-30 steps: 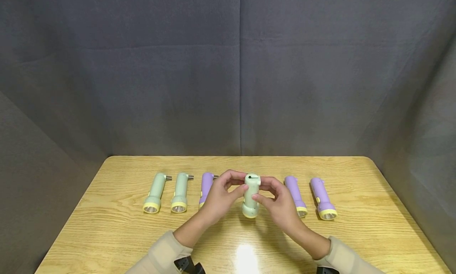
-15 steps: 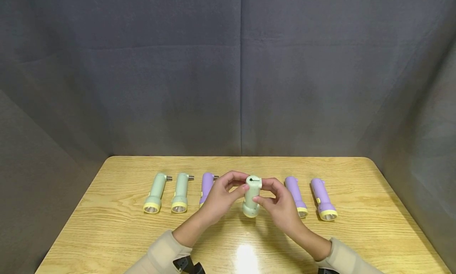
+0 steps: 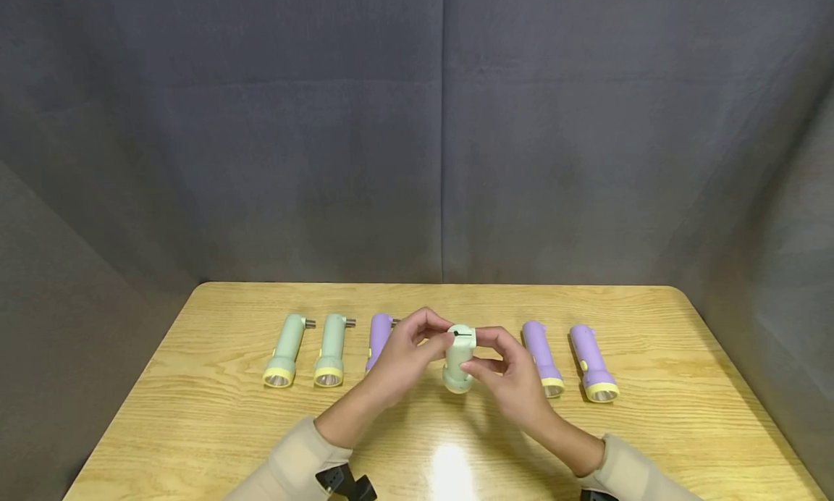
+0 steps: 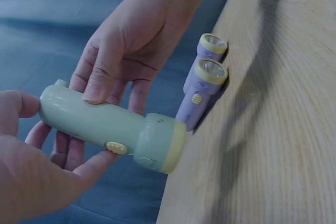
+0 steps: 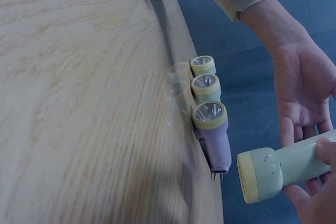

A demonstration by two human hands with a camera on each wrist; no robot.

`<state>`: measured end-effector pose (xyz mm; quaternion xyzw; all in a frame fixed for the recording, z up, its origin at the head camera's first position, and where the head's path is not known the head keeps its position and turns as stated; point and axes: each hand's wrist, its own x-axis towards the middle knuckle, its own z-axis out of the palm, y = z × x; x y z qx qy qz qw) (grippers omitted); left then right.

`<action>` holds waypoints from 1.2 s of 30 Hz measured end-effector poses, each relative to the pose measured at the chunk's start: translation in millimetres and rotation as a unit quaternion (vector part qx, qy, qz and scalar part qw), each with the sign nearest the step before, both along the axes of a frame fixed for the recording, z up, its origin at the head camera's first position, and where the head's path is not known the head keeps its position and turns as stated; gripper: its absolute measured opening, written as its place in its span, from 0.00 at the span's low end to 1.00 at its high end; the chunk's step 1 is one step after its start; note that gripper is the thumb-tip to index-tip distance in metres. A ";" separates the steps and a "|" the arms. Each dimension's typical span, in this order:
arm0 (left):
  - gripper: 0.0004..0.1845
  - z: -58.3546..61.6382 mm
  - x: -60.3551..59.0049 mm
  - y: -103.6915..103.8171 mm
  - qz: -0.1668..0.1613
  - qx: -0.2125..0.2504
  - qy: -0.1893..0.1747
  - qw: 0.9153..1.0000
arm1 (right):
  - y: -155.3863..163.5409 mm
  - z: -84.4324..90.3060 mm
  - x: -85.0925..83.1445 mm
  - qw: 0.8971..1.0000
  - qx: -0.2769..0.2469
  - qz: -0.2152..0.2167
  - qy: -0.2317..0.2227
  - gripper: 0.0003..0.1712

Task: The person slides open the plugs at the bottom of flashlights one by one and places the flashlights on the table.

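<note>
A pale green flashlight [image 3: 460, 362] with a yellow rim is held over the middle of the table by both hands, its tail end up and its lens end down. The dark slot in the tail end shows in the head view. My left hand [image 3: 402, 356] grips it near the tail, thumb at the end cap. On the other side, my right hand [image 3: 515, 378] pinches the body between thumb and fingers. A yellow switch [image 4: 116, 147] on the body faces the left wrist camera, close to the left hand's fingertip.
Two green flashlights [image 3: 331, 349] and a purple flashlight [image 3: 378, 338], metal prongs sticking out, lie left on the wooden table [image 3: 215, 428]. Right of the hands lie two purple flashlights [image 3: 589, 363] without visible prongs. A grey curtain [image 3: 326, 161] stands behind and beside the table.
The flashlight's tail end has dipped slightly and its body has tilted a little. Both hands keep their hold with small finger shifts. The other flashlights stay where they lie.
</note>
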<state>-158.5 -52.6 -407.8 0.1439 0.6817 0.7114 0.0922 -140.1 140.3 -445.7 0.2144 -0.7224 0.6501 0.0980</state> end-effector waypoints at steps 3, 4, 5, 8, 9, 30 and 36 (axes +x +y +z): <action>0.07 2.7 -0.1 -0.3 -0.001 0.003 -0.010 1.000 | -0.9 -1.0 1.3 1.000 0.004 0.001 0.000 0.22; 0.07 3.4 -0.3 -0.3 -0.003 0.005 -0.014 1.000 | -1.2 -1.1 1.7 1.000 0.004 0.001 -0.001 0.22; 0.07 4.1 -0.4 -0.5 -0.005 0.006 -0.018 1.000 | -1.5 -1.2 2.2 1.000 0.003 0.002 -0.003 0.22; 0.07 5.8 -0.4 -0.6 -0.007 0.009 -0.029 1.000 | -1.9 -1.1 3.3 1.000 0.007 0.002 -0.008 0.21; 0.08 6.4 -0.2 -0.6 -0.007 0.011 -0.032 0.999 | -2.0 -1.0 3.4 1.000 0.008 0.001 -0.007 0.21; 0.03 7.7 0.1 1.4 -0.005 0.010 -0.073 0.997 | -4.4 -7.3 4.9 1.000 -0.019 0.013 0.000 0.21; 0.03 7.4 -0.7 -0.3 -0.012 0.017 -0.080 0.997 | -5.4 -8.6 5.6 0.999 -0.027 0.015 -0.005 0.21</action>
